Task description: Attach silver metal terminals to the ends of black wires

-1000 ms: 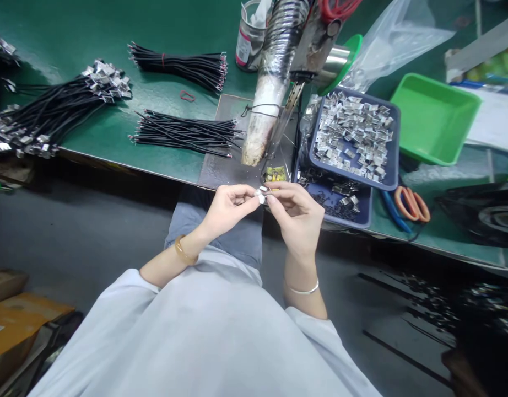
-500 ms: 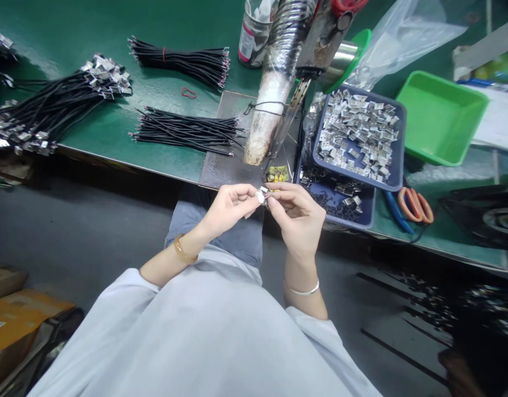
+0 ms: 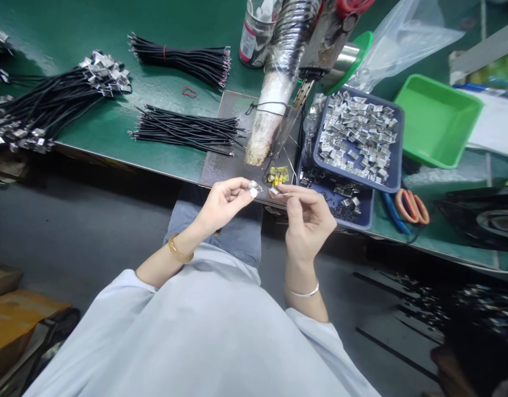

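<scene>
Just over the table's front edge, my left hand (image 3: 221, 205) pinches a small silvery metal connector piece (image 3: 254, 187) between thumb and fingertips; its exact shape is blurred. A short gap away, my right hand (image 3: 309, 223) has its thumb and forefinger closed on another small silvery connector piece (image 3: 274, 191). Beyond the fingertips lies a yellow sponge (image 3: 279, 175) on a dark board (image 3: 225, 160). Above it a soldering iron (image 3: 293, 118) slants down beside a plastic-wrapped tube (image 3: 264, 129). At the right, a blue tray (image 3: 401, 149) holds many similar metal pieces.
Black wire bundles (image 3: 188, 130) lie on the green table (image 3: 92, 121), with connector-tipped cables (image 3: 51, 105) at far left. A lower blue tray (image 3: 367, 212), a green bin (image 3: 439, 121), orange-handled scissors (image 3: 411, 207) and a green-rimmed solder spool (image 3: 363, 60) are on the right.
My hands have moved apart: the left a little to the left, the right to the right. The metal pieces that were together at the fingertips now show separately, one in each hand.
</scene>
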A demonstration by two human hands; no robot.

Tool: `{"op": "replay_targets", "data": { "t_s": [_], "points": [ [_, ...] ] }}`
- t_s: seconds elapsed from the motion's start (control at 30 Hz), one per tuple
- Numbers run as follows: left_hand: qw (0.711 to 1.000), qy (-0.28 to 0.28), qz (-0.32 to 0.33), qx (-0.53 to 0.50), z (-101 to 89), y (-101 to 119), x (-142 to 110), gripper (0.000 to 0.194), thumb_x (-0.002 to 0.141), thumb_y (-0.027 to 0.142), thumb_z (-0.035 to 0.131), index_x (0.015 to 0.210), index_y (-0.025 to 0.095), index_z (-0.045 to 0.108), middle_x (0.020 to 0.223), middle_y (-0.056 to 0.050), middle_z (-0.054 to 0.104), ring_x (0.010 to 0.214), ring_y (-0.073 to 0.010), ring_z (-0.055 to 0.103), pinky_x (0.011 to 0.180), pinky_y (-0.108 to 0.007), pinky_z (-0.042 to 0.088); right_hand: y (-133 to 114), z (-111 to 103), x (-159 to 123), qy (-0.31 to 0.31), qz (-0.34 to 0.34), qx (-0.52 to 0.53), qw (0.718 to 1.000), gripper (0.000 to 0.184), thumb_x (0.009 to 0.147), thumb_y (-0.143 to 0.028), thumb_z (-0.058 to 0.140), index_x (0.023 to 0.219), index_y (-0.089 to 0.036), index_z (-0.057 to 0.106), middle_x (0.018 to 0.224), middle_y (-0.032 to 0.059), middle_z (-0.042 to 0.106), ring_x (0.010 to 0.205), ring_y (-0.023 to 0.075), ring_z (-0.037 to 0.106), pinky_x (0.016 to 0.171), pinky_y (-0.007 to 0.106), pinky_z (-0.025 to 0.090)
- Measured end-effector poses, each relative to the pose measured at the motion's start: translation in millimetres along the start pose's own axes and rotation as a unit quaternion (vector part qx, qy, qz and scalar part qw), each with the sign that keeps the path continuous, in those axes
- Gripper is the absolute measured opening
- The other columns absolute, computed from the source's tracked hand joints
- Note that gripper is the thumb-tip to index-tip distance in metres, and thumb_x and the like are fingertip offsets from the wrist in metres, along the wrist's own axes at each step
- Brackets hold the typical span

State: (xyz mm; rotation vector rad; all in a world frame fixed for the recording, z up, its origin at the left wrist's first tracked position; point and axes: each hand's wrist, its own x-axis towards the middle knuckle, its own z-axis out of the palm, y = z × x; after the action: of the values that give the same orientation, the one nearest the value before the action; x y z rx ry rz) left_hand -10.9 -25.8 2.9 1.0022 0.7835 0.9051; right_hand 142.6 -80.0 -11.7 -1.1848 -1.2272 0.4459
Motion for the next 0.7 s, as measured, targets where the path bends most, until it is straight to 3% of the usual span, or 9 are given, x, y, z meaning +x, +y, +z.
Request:
{"op": "replay_targets", "data": {
  "t_s": [0.17, 0.37, 0.57, 0.7],
  "points": [
    [1.0, -0.007, 0.016, -0.007, 6.5, -4, 1, 0.049, 0.064, 0.057, 0.086, 0.069, 0.012, 0.069, 0.066, 0.001, 0.06, 0.064, -0.0077, 0.049, 0.064, -0.021, 0.044, 2, 3, -7, -0.019, -0.112, -0.075, 0.991, 0.013, 0.093, -0.013, 0.063, 0.099, -0.024, 0.068, 0.099, 0.002, 0.078, 0.092, 0.017, 0.076, 0.078, 0.03, 0.064],
    [1.0, 0.016, 0.009, 0.0, 8.7, -7, 2, 0.04, 0.064, 0.048, 0.086, 0.071, 0.012, 0.07, 0.066, 0.001, 0.057, 0.063, -0.0079, 0.046, 0.06, -0.021, 0.041, -4, 4, -4, -0.04, -0.191, -0.189, 0.962, 0.014, 0.09, -0.011, 0.067, 0.095, -0.024, 0.068, 0.095, 0.0018, 0.079, 0.084, 0.0167, 0.077, 0.073, 0.027, 0.063],
    [0.988, 0.047, 0.063, 0.133, 7.9, -11, 0, 0.021, 0.074, 0.031, 0.073, 0.067, 0.014, 0.063, 0.053, 0.009, 0.028, 0.053, -0.0059, 0.022, 0.051, -0.021, 0.024, -8, 6, -3, -0.072, -0.228, -0.246, 0.939, 0.019, 0.09, -0.008, 0.067, 0.1, -0.024, 0.068, 0.104, 0.0033, 0.08, 0.088, 0.017, 0.078, 0.074, 0.023, 0.063],
    [0.973, 0.039, 0.101, 0.205, 10.4, -12, -2, 0.01, 0.078, 0.025, 0.064, 0.075, 0.015, 0.063, 0.057, 0.007, 0.038, 0.054, -0.0067, 0.027, 0.053, -0.021, 0.028, -8, 7, -5, -0.067, -0.192, -0.262, 0.943, 0.013, 0.092, -0.01, 0.065, 0.096, -0.023, 0.066, 0.098, 0.003, 0.079, 0.087, 0.0154, 0.077, 0.073, 0.023, 0.061]
  ]
}}
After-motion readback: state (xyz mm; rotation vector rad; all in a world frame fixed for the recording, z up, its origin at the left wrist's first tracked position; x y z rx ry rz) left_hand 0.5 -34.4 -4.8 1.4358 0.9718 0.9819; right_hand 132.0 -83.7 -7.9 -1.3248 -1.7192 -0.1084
